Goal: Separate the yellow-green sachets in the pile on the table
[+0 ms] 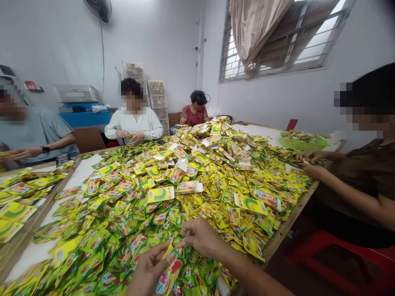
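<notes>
My left hand (149,269) is closed around a small printed yellow carton (168,276), tilted, low in the middle of the view. Beside the carton's upper end, my right hand (202,238) has its fingers pinched together on what looks like a green sachet (177,241), partly covered by the fingers. Under both hands spreads a thick layer of loose green sachets (120,250) with fruit prints. Farther off, yellow sachets (212,201) lie heaped, with flattened or partly opened yellow cartons (161,194) on top.
Wooden edging (288,226) borders the white table (29,257). Several people sit around it, one close on the right (354,172) with both hands over the sachets. A green basket (304,141) stands at the right. Stacked crates (159,100) rise behind.
</notes>
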A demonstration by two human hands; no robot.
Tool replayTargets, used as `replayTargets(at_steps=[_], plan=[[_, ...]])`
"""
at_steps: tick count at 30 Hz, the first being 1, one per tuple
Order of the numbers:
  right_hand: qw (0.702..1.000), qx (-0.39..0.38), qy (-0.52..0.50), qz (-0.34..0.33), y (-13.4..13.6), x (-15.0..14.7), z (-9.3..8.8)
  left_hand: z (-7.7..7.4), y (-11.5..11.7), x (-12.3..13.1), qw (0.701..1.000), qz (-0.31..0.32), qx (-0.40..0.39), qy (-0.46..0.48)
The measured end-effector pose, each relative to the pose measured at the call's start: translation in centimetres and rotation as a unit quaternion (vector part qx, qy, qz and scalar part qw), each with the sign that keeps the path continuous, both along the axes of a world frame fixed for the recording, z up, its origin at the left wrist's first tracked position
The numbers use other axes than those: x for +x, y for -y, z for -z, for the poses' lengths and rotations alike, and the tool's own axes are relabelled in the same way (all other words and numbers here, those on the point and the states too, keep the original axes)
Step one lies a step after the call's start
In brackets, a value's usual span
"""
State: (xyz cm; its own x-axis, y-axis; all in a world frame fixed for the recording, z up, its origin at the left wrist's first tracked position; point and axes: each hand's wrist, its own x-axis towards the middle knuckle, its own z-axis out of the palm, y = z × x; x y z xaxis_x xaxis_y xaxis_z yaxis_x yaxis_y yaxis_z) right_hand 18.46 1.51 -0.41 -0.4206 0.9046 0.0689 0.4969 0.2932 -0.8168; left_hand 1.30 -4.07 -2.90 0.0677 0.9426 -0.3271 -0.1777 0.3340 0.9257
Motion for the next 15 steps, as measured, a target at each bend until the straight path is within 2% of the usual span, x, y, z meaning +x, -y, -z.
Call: replayTargets(at_steps=[4, 10, 15], plan=[[0.997, 0.010, 0.000, 0.070, 0.9, -0.8, 0.3, 0.5, -0.1, 0.1, 0.999, -0.022, 0.008, 0.033], [0.994, 0.078, -0.020, 0.067, 1.6, -1.1, -0.1, 0.7, -0.3, -0.5, 0.999, -0.031, 0.004, 0.019], [0.997, 0.041, -0.023, 0.068, 2.2, -0.8, -0.2, 0.5, -0.1, -0.7, 1.000, -0.005, 0.020, 0.004]])
